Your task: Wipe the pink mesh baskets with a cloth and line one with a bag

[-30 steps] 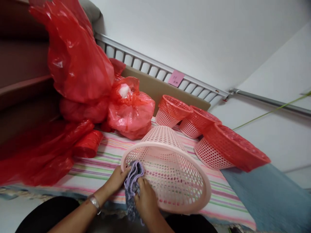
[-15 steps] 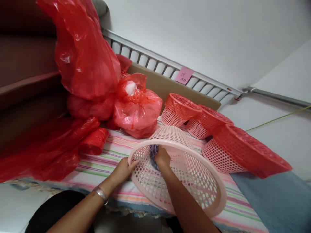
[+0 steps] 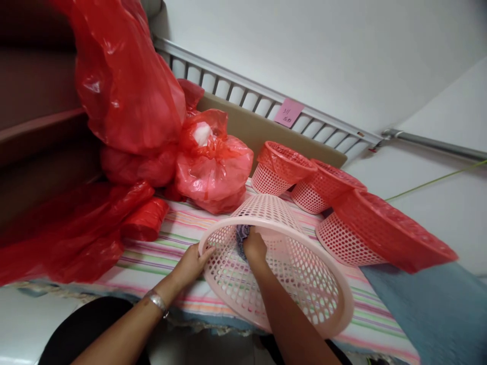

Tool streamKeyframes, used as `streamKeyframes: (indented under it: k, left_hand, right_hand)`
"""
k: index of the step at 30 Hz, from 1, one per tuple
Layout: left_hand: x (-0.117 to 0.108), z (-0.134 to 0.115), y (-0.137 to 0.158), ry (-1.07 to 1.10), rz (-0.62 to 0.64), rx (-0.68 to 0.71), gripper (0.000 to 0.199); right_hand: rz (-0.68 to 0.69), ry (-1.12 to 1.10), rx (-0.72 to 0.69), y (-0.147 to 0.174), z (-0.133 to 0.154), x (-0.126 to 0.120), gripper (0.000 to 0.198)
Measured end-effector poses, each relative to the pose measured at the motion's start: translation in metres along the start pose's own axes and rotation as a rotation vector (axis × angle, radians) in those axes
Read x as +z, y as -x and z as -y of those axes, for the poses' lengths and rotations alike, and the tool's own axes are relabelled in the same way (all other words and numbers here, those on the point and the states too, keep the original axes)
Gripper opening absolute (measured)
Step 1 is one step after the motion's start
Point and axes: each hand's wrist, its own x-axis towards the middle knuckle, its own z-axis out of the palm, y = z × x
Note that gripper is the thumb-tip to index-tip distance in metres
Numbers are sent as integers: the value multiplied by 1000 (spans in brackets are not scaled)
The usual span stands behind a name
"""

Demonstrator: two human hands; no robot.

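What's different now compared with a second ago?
The right hand has carried the grey-and-purple cloth forward, from the rim to inside the tilted pale pink perforated plastic basket. The left hand stays on that basket's rim. The three red-lined pink plastic baskets and the bulging red plastic bags look unmoved.

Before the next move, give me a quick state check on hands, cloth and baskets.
1. Left hand on the rim of the unlined pink basket: ok, thumb over the edge.
2. Cloth held in the right hand: ok, both inside that basket.
3. Cloth pressed against the basket wall: cannot tell, the hand hides part of it.
4. Basket upright: not ok, tipped on its side, mouth toward the person.
5. Red liner in this basket: not ok, none there.
6. Liners on the three baskets behind and to the right: ok, red plastic over each rim.
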Motion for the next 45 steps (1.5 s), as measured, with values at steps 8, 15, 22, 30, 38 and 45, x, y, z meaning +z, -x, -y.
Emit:
streamKeyframes:
  k: [8,15,22,30,38,45]
  left_hand:
    - [1,7,0,4,-47,-16,44]
    - [-1,9,-1,-7,-51,9,43]
    - [-3,-2,-3,-75,-25,33,40]
    - [-9,-5,0,-84,-35,67,37]
    - [23,31,24,125,160,-287,50]
    - [30,27,19,158,109,-260,60]
  right_hand:
    - [37,18,-260,101,16,-4,40]
    - [135,-98,-475,157,10,-13,50]
    - [59,66,-142,67,9,-16,46]
    - [6,101,6,-26,-8,-10,38]
    - [3,88,1,-29,-15,3,36]
    - [12,56,-8,25,0,-4,38]
